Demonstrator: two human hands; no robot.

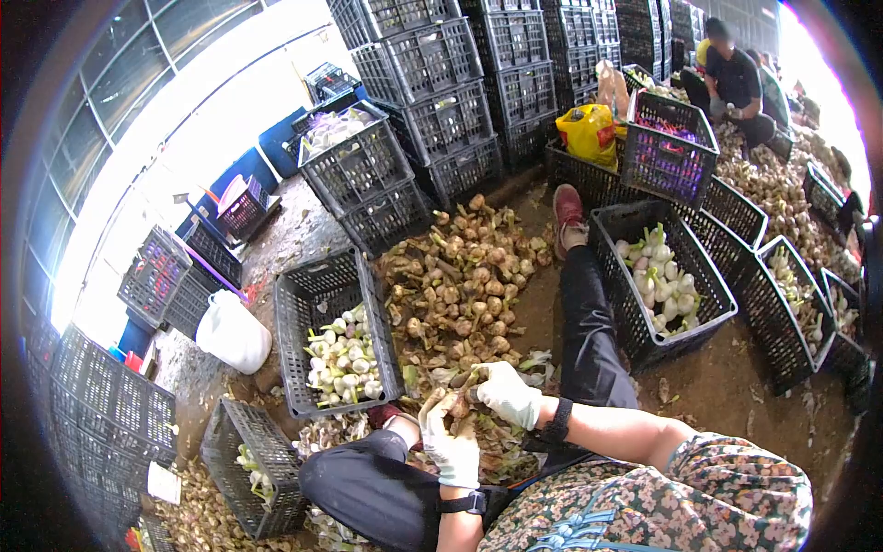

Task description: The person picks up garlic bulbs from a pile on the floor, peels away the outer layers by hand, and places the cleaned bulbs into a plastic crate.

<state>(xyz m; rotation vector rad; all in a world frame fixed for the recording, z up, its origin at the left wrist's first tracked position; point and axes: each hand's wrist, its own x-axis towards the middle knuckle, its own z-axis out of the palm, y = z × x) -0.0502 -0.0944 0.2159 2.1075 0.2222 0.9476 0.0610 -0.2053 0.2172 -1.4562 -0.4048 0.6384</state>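
Both of my hands wear whitish gloves and meet low in the centre of the head view, over my lap. My left hand [450, 442] is closed around a brownish, unpeeled garlic bulb [461, 405]. From the right, my right hand [509, 396] is closed at the same bulb, near its stalk; whether its fingers also hold a small tool is hidden. Beneath them lie loose garlic skins [501, 440]. Ahead spreads a heap of dirty garlic bulbs [474, 276]. Cleaned white garlic [345, 361] lies in the black crate [296, 293] left of the heap.
Right of my outstretched leg [589, 322] stands another black crate [713, 293] with cleaned garlic. Tall crate stacks [432, 69] rise behind the heap. A white bucket [233, 331] stands left, and a yellow bag [589, 133] sits at the back. A co-worker [736, 83] sits far right among garlic.
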